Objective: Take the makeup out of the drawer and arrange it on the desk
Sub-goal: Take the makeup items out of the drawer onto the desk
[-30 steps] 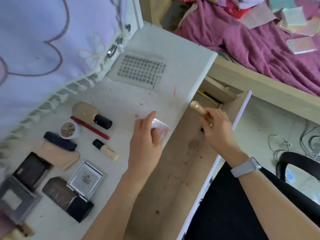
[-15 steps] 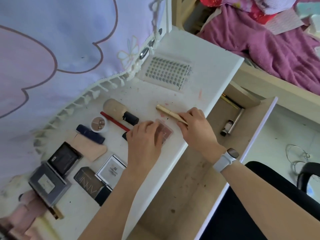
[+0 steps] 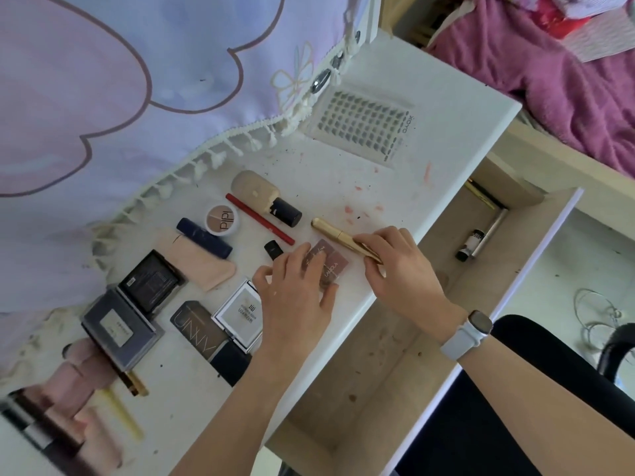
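My left hand (image 3: 296,297) lies over a small pink palette (image 3: 330,266) on the white desk (image 3: 429,132), fingers and thumb around its edges. My right hand (image 3: 398,266) pinches one end of a gold tube (image 3: 335,231), which lies on the desk beside the palette. The wooden drawer (image 3: 378,365) stands open below the desk edge, with a slim silver tube and a small dark bottle (image 3: 469,243) at its far end. Several makeup items lie on the desk to the left: a beige foundation bottle (image 3: 259,195), a red pencil (image 3: 259,218), a round compact (image 3: 222,219) and dark palettes (image 3: 151,285).
A tray of lash clusters (image 3: 364,127) sits at the desk's far end. A lilac fringed cloth (image 3: 137,97) hangs along the left. A black chair (image 3: 556,355) is at the right, and a purple blanket (image 3: 549,70) covers the bed beyond.
My right hand has carried the gold tube from the drawer to the desk beside the palette. My left hand has lowered the pink palette onto the desk. The camera has shifted left.
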The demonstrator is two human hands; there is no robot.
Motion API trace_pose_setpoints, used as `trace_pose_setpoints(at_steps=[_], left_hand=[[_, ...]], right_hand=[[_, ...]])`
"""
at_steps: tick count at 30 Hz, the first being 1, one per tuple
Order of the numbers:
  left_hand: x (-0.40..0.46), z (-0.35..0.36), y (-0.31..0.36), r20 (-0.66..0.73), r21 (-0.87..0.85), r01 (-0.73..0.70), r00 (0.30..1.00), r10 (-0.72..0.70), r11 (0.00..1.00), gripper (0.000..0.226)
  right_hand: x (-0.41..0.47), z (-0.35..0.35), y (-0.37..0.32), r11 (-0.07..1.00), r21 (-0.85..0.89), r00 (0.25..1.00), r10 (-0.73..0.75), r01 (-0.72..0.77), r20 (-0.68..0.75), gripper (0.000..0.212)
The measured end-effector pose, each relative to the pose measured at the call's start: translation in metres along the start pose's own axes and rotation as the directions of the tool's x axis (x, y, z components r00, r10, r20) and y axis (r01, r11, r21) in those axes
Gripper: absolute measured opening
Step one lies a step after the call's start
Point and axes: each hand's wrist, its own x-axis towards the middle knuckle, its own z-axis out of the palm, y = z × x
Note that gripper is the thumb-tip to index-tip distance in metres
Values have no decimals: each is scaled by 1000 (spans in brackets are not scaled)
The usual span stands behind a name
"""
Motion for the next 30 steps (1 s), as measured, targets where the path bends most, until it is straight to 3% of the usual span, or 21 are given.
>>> trace_pose_setpoints(at_steps=[17, 22, 27, 30], left_hand=[[-21, -2, -15, -56, -2, 94, 994, -94, 996, 46], [-22, -2, -16, -2, -42, 137, 991, -137, 990, 48], [-22, -8, -6, -106, -167, 110, 986, -129, 980, 41], [-19, -9, 19, -186, -220, 1, 982, -43, 975, 31]], right_hand=[[10, 22, -29, 996, 42, 994, -81, 78, 75, 31], [15, 28, -29, 996, 34, 992, -87, 85, 96, 39], [2, 11, -18, 990, 130, 998, -63, 60, 24, 34], [-16, -5, 6, 978, 204, 996, 55, -40, -68, 30]])
